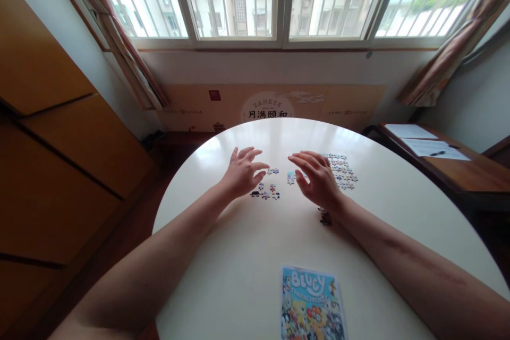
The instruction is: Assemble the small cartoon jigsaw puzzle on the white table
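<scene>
Over the white round table (239, 276), my left hand (242, 172) is spread, its fingers apart with nothing in them. Just right of it and below lie loose jigsaw pieces (265, 195), and a small joined bit of puzzle (273, 171) is near its fingertips. My right hand (316, 175) hovers with fingers stretched forward and the thumb apart, holding nothing I can see. Under and beside it are light-blue puzzle pieces (290, 178), partly covered. A larger assembled puzzle section (345, 170) extends to its right. Dark pieces (324, 217) sit by my right wrist.
A blue picture sheet marked "Bluey" (313, 303) lies at the table's near side. On the right, a wooden side table (474, 172) bears papers (434, 149) and a dark pen. Wooden cabinets (59, 170) stand at left. Barred windows and a printed box panel (179, 106) are beyond.
</scene>
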Demonstrator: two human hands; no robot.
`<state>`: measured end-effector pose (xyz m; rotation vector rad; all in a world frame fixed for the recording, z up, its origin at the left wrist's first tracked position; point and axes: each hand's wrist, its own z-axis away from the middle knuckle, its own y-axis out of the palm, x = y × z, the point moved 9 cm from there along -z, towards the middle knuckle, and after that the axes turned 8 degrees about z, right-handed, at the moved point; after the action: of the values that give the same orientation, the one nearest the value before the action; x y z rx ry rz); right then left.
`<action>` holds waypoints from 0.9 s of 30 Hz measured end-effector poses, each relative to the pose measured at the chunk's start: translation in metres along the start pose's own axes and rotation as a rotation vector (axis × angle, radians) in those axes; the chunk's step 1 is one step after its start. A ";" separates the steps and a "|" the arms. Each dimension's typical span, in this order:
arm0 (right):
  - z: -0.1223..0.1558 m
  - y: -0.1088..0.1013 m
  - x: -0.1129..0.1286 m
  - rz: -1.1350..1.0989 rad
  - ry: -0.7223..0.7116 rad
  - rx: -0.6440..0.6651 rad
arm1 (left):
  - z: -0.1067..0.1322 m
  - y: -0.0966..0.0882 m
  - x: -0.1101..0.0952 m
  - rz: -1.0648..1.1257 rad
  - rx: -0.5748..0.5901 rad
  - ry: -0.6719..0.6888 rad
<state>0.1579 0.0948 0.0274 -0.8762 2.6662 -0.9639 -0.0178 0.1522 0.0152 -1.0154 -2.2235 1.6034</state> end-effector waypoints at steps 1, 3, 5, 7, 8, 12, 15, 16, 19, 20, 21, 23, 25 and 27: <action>0.000 0.000 -0.001 -0.004 0.008 -0.003 | 0.000 0.004 -0.003 -0.010 0.031 -0.009; 0.000 0.000 -0.003 -0.010 0.018 -0.005 | 0.000 0.011 -0.004 -0.021 0.082 -0.041; 0.000 -0.001 -0.004 -0.017 0.017 -0.012 | 0.001 0.015 -0.002 -0.028 0.119 -0.067; 0.001 0.000 -0.005 -0.024 0.015 -0.015 | 0.001 0.018 -0.001 -0.025 0.149 -0.079; 0.001 0.000 -0.006 -0.028 0.016 -0.012 | 0.001 0.018 -0.001 -0.019 0.159 -0.080; 0.001 0.003 -0.006 -0.046 0.025 0.013 | 0.002 0.018 -0.001 0.009 0.170 -0.070; 0.001 0.004 -0.006 -0.048 0.023 0.013 | 0.002 0.017 -0.004 0.029 0.173 -0.052; 0.001 0.004 -0.006 -0.046 0.021 0.012 | 0.003 0.017 -0.005 0.036 0.177 -0.046; 0.002 0.005 -0.006 -0.039 0.016 0.008 | 0.003 0.018 -0.011 0.059 0.197 -0.025; 0.002 0.005 -0.007 -0.037 0.017 0.011 | 0.004 0.018 -0.013 0.069 0.203 -0.016; 0.002 0.006 -0.007 -0.035 0.017 0.016 | 0.004 0.019 -0.016 0.079 0.206 -0.006; 0.001 0.007 -0.007 -0.034 0.016 0.030 | 0.005 0.020 -0.022 0.097 0.211 0.014; 0.001 0.009 -0.005 -0.029 0.005 0.049 | 0.006 0.022 -0.027 0.110 0.226 0.030; 0.002 0.013 -0.003 -0.020 -0.017 0.077 | 0.007 0.024 -0.031 0.125 0.253 0.048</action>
<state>0.1551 0.1038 0.0180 -0.8922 2.5918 -1.0512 0.0117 0.1311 -0.0025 -1.1246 -1.8987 1.8347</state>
